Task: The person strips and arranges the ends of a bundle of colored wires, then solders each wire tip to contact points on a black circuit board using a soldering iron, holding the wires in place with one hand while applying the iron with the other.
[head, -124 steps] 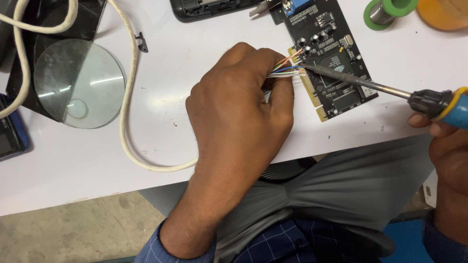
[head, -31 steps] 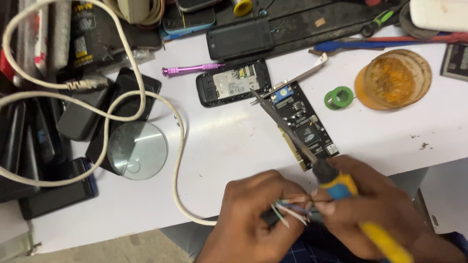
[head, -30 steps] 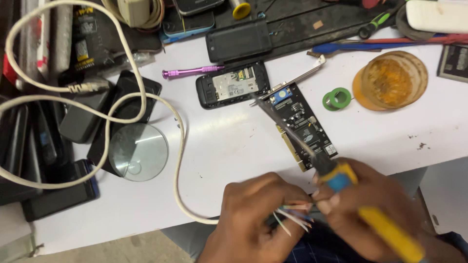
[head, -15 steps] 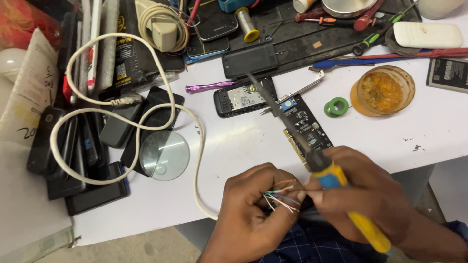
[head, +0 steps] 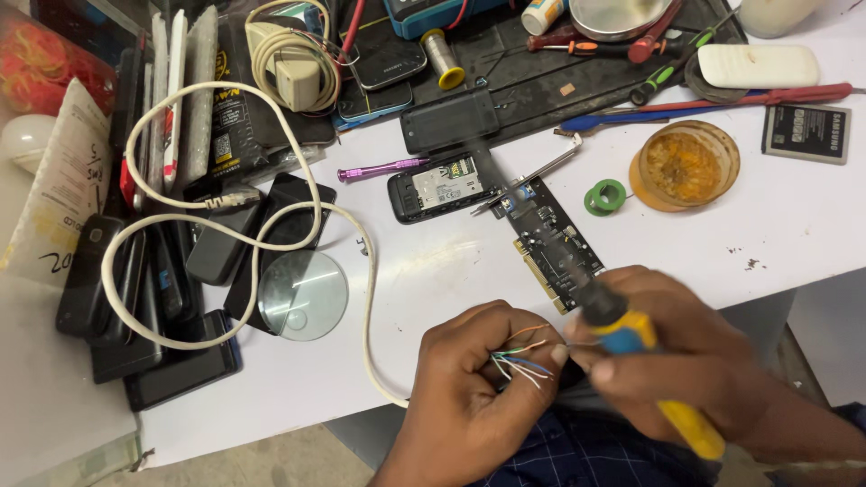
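Note:
My left hand [head: 474,397] pinches the stripped end of a white cable [head: 365,298], with several thin coloured wires [head: 521,356] fanned out from its fingers. My right hand [head: 681,361] grips a soldering iron with a yellow and blue handle [head: 649,374]; its thumb and forefinger also touch the wire ends. The iron's shaft points up and left over a black circuit card [head: 552,239] that lies on the white table [head: 433,271]. Both hands hover at the table's near edge, above my lap.
A round lens [head: 302,295] lies left of the cable loop. Several phones [head: 153,289] are stacked at the left. An opened phone [head: 437,187], a green solder spool [head: 604,196], an amber flux tin [head: 684,165], a battery [head: 806,133] and screwdrivers [head: 704,95] lie farther back.
The view has tilted up and shows more of the cluttered table. Both hands came off the circuit card toward my lap, and my right hand closed in on the wire ends.

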A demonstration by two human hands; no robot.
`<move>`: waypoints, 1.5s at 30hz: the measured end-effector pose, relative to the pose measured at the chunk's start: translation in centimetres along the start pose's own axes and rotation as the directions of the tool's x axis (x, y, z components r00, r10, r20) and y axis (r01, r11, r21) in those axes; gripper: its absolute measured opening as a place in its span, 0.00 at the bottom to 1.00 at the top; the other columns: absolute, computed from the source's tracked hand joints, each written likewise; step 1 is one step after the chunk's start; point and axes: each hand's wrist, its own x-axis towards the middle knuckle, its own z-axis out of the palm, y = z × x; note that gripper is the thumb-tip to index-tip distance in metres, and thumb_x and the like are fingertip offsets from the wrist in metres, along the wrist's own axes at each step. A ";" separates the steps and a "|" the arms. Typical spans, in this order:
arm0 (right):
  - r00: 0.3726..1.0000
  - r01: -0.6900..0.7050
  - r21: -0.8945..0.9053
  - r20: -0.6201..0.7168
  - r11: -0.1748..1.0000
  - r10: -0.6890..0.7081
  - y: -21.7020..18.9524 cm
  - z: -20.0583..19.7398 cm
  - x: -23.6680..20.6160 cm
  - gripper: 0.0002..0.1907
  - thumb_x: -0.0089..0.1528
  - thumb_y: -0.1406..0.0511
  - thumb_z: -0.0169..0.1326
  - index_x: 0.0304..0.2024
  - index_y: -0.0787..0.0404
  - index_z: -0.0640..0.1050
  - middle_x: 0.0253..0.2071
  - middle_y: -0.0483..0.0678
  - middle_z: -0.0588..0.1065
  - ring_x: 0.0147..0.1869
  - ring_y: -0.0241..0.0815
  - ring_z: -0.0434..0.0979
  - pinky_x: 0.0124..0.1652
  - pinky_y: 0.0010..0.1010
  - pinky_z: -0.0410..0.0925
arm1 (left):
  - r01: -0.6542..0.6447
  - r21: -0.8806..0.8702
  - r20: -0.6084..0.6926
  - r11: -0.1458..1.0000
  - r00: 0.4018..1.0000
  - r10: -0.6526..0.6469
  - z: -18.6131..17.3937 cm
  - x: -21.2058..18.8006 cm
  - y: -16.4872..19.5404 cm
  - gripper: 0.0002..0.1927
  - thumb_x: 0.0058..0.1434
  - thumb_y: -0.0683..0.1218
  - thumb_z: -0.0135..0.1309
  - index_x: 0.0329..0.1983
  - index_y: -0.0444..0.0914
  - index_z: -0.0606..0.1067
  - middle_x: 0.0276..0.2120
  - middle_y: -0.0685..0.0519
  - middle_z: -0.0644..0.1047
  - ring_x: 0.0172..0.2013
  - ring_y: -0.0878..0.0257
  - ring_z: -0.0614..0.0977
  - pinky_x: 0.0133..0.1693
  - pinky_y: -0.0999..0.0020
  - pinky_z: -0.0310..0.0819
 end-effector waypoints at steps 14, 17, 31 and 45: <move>0.452 0.440 -0.898 0.211 0.011 -0.867 -1.8 -2.4 2.8 0.32 0.60 0.70 0.68 0.58 0.62 0.62 0.55 0.60 0.74 0.58 0.47 0.77 0.55 0.33 0.72 | -0.274 0.305 -0.144 0.912 0.933 0.329 0.1 0.4 -0.6 0.02 0.61 0.38 0.59 0.36 0.33 0.79 0.26 0.54 0.76 0.22 0.71 0.74 0.24 0.75 0.65; 0.465 0.308 -0.945 0.247 -0.106 -0.851 -3.6 -4.5 3.7 0.41 0.55 0.69 0.72 0.63 0.65 0.60 0.60 0.68 0.71 0.67 0.62 0.76 0.65 0.45 0.72 | -0.224 0.215 -0.216 0.951 0.938 0.270 0.0 0.4 -0.9 0.02 0.61 0.37 0.58 0.36 0.32 0.78 0.26 0.55 0.75 0.24 0.73 0.73 0.25 0.76 0.64; 0.490 0.402 -0.913 0.271 -0.061 -0.828 -3.3 -4.3 3.8 0.43 0.54 0.67 0.70 0.62 0.70 0.56 0.62 0.68 0.66 0.65 0.61 0.74 0.63 0.41 0.72 | -0.104 0.146 -0.280 0.984 0.950 0.142 0.7 1.1 -0.8 0.08 0.62 0.40 0.59 0.42 0.31 0.81 0.26 0.55 0.79 0.25 0.76 0.73 0.24 0.79 0.65; 0.578 0.666 -0.743 0.466 0.057 -0.670 -0.1 0.0 2.0 0.42 0.47 0.65 0.73 0.57 0.53 0.62 0.63 0.61 0.67 0.71 0.66 0.68 0.65 0.55 0.68 | -0.350 0.637 -0.047 0.686 0.871 0.488 1.3 0.3 -0.1 0.16 0.54 0.38 0.61 0.47 0.36 0.76 0.35 0.47 0.76 0.34 0.50 0.81 0.35 0.58 0.74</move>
